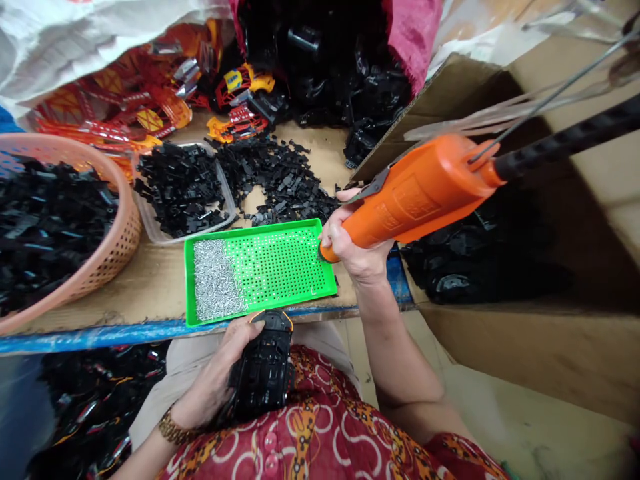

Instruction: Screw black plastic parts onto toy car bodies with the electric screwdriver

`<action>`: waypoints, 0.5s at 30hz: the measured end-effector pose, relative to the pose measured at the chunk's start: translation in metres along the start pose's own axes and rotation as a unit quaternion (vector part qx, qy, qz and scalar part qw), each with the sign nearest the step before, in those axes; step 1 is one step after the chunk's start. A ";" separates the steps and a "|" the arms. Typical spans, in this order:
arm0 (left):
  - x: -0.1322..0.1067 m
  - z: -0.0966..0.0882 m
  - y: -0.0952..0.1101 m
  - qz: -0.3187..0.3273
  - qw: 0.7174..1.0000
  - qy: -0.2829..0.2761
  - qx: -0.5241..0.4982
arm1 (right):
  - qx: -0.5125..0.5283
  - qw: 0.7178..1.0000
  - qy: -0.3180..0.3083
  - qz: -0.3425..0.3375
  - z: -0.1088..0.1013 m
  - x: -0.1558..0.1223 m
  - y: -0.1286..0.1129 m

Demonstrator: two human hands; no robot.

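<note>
My left hand [231,357] grips a black plastic toy car chassis [265,367] in front of my body, thumb lying across its upper end. An orange edge shows at the top of the chassis. My right hand [353,243] is wrapped round the lower part of an orange electric screwdriver [410,193], which hangs from a wire and has a black cable. The screwdriver's nose lies over the right end of a green perforated tray [327,283]; its bit cannot be made out. Small silver screws [215,280] are heaped at the tray's left end.
Left of the tray stand a clear plastic box [230,200] and a pink basket [127,220], both with small black parts. Loose black parts [285,177] lie behind. Orange car bodies [155,107] pile up at the back. A cardboard box [510,347] stands on the right.
</note>
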State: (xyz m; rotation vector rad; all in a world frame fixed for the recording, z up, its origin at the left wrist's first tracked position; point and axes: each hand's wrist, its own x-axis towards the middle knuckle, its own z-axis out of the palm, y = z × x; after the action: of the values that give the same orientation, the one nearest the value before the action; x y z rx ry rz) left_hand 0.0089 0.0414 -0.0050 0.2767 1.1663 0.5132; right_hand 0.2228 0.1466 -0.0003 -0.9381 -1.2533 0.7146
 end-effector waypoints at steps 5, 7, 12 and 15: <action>-0.003 0.002 0.001 0.021 1.000 -0.009 -0.001 | 0.026 1.000 -0.007 0.001 0.001 -0.001 0.003; -0.004 0.000 -0.001 0.029 0.999 -0.017 -0.016 | 0.028 1.000 -0.014 0.004 -0.001 -0.002 0.004; -0.006 -0.009 -0.007 0.017 0.999 0.004 -0.040 | 0.018 1.000 -0.004 0.001 -0.003 -0.001 0.008; -0.011 -0.012 -0.006 0.042 0.999 0.032 0.004 | 0.035 0.999 0.000 0.007 -0.002 0.001 0.006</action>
State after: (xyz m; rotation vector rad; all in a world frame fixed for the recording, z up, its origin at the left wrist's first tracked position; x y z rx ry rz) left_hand -0.0038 0.0300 -0.0039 0.3200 1.2226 0.5951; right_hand 0.2255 0.1497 -0.0058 -0.8903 -1.2152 0.7646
